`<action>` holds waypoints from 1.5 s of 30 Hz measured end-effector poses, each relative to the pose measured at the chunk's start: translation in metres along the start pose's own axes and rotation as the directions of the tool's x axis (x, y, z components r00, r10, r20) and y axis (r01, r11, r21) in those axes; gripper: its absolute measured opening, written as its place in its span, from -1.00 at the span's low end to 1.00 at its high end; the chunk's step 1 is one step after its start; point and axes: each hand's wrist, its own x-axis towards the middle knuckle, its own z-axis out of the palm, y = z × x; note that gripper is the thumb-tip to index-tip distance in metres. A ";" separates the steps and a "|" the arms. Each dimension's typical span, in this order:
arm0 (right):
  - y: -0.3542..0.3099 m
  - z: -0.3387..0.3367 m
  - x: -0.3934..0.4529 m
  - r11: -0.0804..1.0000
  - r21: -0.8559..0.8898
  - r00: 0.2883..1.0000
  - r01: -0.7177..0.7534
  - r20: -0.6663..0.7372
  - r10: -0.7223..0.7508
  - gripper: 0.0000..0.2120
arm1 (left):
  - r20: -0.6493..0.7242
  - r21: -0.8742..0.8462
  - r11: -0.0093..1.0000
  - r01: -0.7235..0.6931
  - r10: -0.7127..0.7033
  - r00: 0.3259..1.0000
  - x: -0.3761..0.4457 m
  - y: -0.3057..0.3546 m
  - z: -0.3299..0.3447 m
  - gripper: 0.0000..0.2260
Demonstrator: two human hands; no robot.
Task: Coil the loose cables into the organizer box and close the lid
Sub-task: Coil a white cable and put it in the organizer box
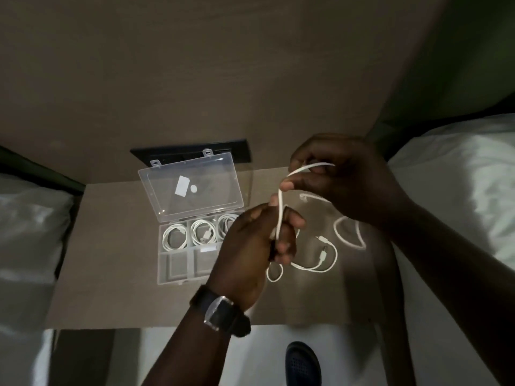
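Observation:
A clear plastic organizer box [174,270] lies open on the brown nightstand [117,274], its lid [192,188] tilted back. Three coiled white cables [175,236] fill its rear compartments; the front ones look empty. My left hand [250,254] and my right hand [340,176] both grip one white cable [281,201] above the tabletop, right of the box. The cable runs between the two hands in a bend. Its loose end [320,260] trails on the surface with a plug showing. Another white cable loop [348,235] lies under my right wrist.
A black outlet panel [192,151] sits on the wall behind the box. White pillows and bedding lie at the left [30,227] and right [457,185] of the nightstand. A dark shoe [302,363] is on the floor below.

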 end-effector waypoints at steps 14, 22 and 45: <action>-0.048 0.007 -0.070 0.962 -0.271 0.869 -0.026 0.470 0.155 -0.95 | -0.209 0.054 0.908 -0.416 0.418 0.884 0.005 0.032 -0.022 -0.74; -0.033 -0.016 -0.028 0.930 -0.342 0.971 -0.135 0.143 0.194 -0.77 | 0.105 -0.037 0.999 0.029 -0.025 0.994 -0.026 0.006 0.006 -0.49; -0.058 0.019 -0.033 0.806 -0.590 0.943 -0.037 0.245 0.223 -0.86 | 0.114 -0.064 0.994 0.084 -0.077 0.990 -0.043 0.007 -0.046 -0.51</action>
